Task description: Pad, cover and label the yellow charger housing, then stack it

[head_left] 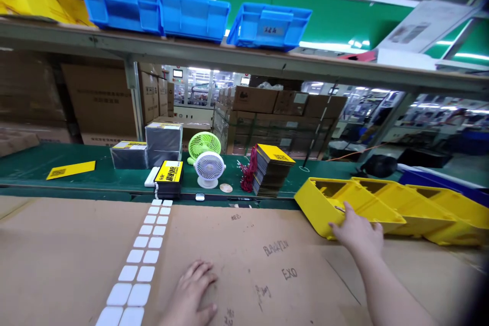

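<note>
My left hand (194, 288) lies flat on the brown cardboard sheet (244, 244), fingers a little spread, with nothing in it. To its left run two columns of white rounded-square pieces (138, 271). On the right, my right hand (359, 229) reaches over the front edge of a yellow bin (317, 209), fingers apart. A small thin item (339, 209) shows by its fingertips inside the bin; I cannot tell whether they touch it. The bin's floor is partly hidden by the hand.
Behind the cardboard stand a white fan (209, 169), a green fan (204, 146), a stack of yellow-topped cards (272, 173), red cords (250, 170) and a black-and-yellow stack (168, 179). Grey boxes (164, 145) stand farther left. Blue bins (269, 25) line the overhead shelf (244, 58).
</note>
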`<state>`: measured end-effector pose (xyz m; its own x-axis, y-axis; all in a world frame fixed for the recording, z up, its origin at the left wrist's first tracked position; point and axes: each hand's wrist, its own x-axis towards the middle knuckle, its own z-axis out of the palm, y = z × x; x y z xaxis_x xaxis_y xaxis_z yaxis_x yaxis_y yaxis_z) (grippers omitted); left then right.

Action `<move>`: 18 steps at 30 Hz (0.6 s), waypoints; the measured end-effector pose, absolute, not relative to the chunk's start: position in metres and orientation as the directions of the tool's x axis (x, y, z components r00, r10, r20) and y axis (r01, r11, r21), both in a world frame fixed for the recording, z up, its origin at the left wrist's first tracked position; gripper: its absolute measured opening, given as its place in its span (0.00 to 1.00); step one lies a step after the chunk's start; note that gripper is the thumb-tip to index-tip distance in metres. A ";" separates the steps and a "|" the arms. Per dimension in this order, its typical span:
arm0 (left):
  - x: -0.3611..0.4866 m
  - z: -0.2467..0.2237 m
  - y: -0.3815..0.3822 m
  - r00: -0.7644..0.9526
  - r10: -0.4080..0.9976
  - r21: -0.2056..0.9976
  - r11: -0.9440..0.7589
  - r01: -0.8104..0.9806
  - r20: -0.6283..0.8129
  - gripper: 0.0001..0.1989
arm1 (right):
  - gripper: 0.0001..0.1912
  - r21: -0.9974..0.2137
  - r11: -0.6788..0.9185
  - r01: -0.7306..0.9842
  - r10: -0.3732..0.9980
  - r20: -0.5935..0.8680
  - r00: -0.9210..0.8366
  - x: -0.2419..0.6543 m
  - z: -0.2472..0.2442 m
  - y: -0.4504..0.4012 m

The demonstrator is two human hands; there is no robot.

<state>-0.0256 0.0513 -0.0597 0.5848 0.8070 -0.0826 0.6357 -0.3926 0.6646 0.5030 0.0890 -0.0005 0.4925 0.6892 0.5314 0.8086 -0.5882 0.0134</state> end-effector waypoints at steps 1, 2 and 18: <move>-0.025 -0.061 0.052 0.588 0.804 0.661 -0.394 0.639 -0.090 0.26 | 0.37 -0.021 -0.627 0.779 0.663 0.511 0.547 0.502 0.005 0.094; -0.025 -0.062 0.053 0.592 0.800 0.654 -0.398 0.643 -0.094 0.27 | 0.38 -0.046 -0.660 0.750 0.630 0.509 0.586 0.499 0.011 0.099; -0.016 -0.069 0.071 0.625 0.769 0.619 -0.428 0.658 -0.134 0.30 | 0.20 0.077 -0.248 0.966 0.800 0.578 0.160 0.363 0.118 0.259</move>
<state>-0.0156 0.0713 -0.0694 0.6252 0.7690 -0.1336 0.6584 -0.4276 0.6194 0.3629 0.2593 0.1182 0.1598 0.7999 0.5784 0.9656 -0.2483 0.0766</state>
